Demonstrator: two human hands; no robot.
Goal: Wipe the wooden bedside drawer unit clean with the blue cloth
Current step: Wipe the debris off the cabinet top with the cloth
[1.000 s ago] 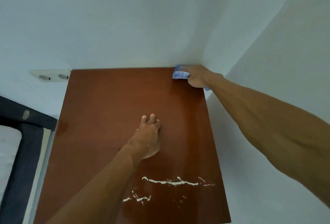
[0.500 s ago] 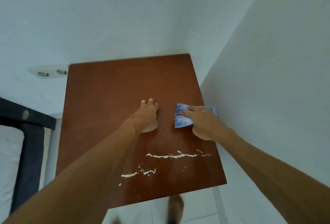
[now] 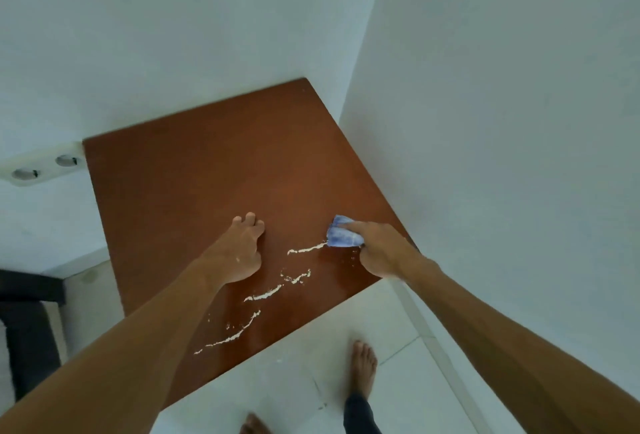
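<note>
The reddish-brown top of the wooden drawer unit fills the middle of the view, pushed into a corner of white walls. Lines of white powdery dirt streak its near part. My right hand presses the folded blue cloth onto the wood near the right edge, at the right end of the uppermost dirt line. My left hand rests flat on the top, fingers curled, to the left of the cloth and holding nothing.
White walls close in behind and to the right of the unit. A double wall socket sits at the left. A dark bed frame shows at the lower left. My bare feet stand on the white tiled floor in front.
My right hand has drawn the cloth from the far right corner toward me, down to the uppermost dirt line. The view has tilted, and the floor and feet now show. My left hand stayed put.
</note>
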